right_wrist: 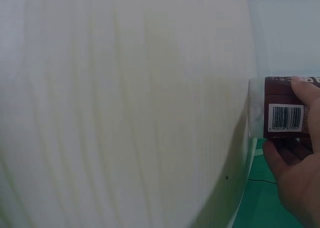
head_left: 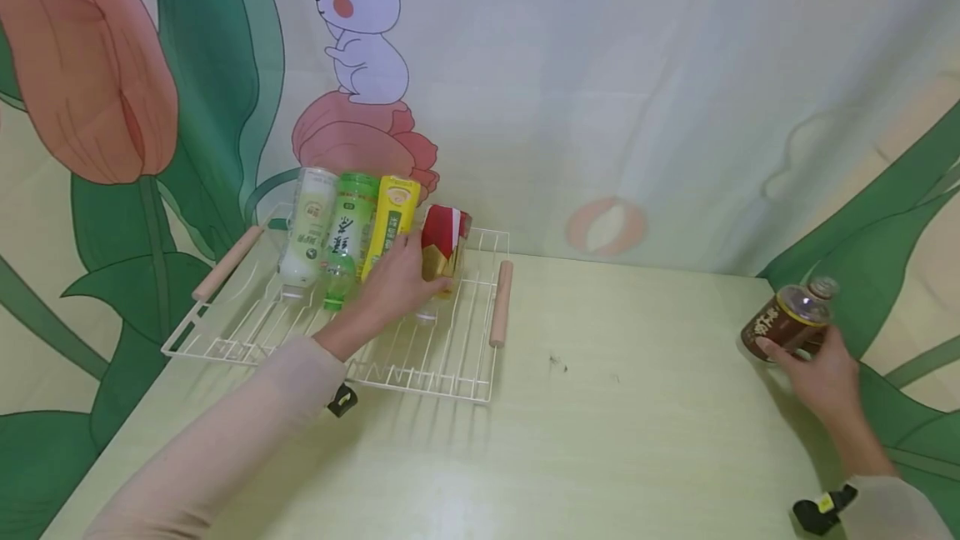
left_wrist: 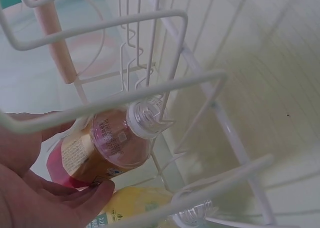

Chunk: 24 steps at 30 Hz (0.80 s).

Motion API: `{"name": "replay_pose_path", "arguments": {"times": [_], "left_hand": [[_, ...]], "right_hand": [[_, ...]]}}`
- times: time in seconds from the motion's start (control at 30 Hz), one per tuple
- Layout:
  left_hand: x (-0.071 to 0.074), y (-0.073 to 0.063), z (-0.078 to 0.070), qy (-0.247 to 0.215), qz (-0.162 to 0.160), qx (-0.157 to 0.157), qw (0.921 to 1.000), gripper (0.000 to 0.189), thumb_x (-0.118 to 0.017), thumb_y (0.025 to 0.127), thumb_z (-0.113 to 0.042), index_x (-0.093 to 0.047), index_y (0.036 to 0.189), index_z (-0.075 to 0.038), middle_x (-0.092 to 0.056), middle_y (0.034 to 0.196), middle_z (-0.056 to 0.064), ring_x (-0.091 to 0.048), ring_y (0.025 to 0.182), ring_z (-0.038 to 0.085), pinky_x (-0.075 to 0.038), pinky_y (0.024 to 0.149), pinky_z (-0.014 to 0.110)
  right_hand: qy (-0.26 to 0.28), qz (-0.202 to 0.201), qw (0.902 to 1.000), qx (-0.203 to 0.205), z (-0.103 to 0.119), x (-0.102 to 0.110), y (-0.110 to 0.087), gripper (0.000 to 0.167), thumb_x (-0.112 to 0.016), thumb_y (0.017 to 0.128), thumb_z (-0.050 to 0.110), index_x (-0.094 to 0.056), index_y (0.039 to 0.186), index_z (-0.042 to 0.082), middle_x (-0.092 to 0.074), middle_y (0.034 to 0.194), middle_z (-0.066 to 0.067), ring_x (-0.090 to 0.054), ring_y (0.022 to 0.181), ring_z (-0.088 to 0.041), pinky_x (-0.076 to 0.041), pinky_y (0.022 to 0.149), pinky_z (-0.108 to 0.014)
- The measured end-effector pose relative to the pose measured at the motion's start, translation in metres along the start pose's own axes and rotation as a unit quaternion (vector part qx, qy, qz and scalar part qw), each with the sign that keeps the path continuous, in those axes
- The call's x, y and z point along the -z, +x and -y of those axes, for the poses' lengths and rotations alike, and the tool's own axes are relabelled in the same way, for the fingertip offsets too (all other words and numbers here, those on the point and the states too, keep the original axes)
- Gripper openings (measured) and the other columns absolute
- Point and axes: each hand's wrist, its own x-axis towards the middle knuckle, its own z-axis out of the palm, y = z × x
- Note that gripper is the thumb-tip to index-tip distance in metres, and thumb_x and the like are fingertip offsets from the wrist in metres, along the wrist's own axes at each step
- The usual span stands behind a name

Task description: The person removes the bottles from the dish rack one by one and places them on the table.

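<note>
My left hand (head_left: 397,277) grips a bottle with a red and gold label (head_left: 442,244) over the wire rack (head_left: 480,373). In the left wrist view that bottle (left_wrist: 112,143) lies with its clear neck among the white wires. Left of it in the rack lie a yellow-labelled bottle (head_left: 392,211), a green bottle (head_left: 351,219) and a whitish bottle (head_left: 309,227). At the far right my right hand (head_left: 821,373) holds a brown-labelled bottle (head_left: 780,323), tilted, its cap up. The right wrist view shows a barcode on this bottle (right_wrist: 285,107).
The rack has pink wooden handles (head_left: 501,302) at its sides and stands on the pale table (head_left: 637,407). A printed curtain (head_left: 525,107) with a rabbit and tulips hangs behind. Small dark marks (head_left: 557,363) lie on the tabletop right of the rack.
</note>
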Motion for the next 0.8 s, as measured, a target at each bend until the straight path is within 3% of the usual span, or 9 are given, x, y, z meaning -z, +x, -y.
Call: {"name": "replay_pose_path", "arguments": {"times": [0.17,0.3,0.53,0.8], "left_hand": [[-0.0021,-0.0005,0.0014,-0.011,0.005,-0.011,0.9999,0.098,-0.086,0.091,-0.035,-0.027,0.161,0.001,-0.056,0.141,0.019,-0.058,0.115,0.031,-0.058,0.093,0.039],[-0.0033,-0.0012,0.0024,-0.02,0.008,-0.006,0.9998,0.099,-0.086,0.091,-0.036,-0.027,0.161,0.0,-0.06,0.137,0.018,-0.06,0.11,0.029,-0.057,0.086,0.036],[-0.0037,0.0006,0.0046,-0.019,0.004,0.0,0.9998,0.104,-0.086,0.09,-0.036,-0.021,0.164,-0.001,-0.059,0.142,0.019,-0.06,0.112,0.03,-0.059,0.087,0.036],[-0.0055,0.001,0.0045,-0.001,0.005,0.002,1.0,0.103,-0.087,0.09,-0.038,-0.024,0.162,0.0,-0.06,0.139,0.018,-0.06,0.112,0.029,-0.059,0.09,0.036]], "right_hand": [[-0.001,-0.002,1.0,-0.002,-0.0023,-0.002,-0.0036,0.085,-0.074,0.098,0.043,-0.034,0.15,-0.011,-0.05,0.139,-0.041,-0.051,0.125,-0.056,-0.05,0.084,-0.048],[-0.001,-0.008,1.0,0.0,-0.0036,-0.0034,-0.0053,0.083,-0.073,0.099,0.043,-0.037,0.148,-0.013,-0.051,0.137,-0.043,-0.05,0.124,-0.059,-0.04,0.096,-0.072],[-0.025,-0.019,0.9993,0.017,0.0013,-0.0033,-0.0024,0.076,-0.071,0.1,0.043,-0.044,0.144,-0.013,-0.056,0.132,-0.043,-0.052,0.121,-0.06,-0.038,0.096,-0.074],[-0.08,0.034,0.9963,0.0,0.0046,0.004,-0.0074,0.078,-0.062,0.104,0.05,-0.046,0.138,-0.018,-0.056,0.13,-0.045,-0.054,0.115,-0.063,-0.041,0.091,-0.075]]}}
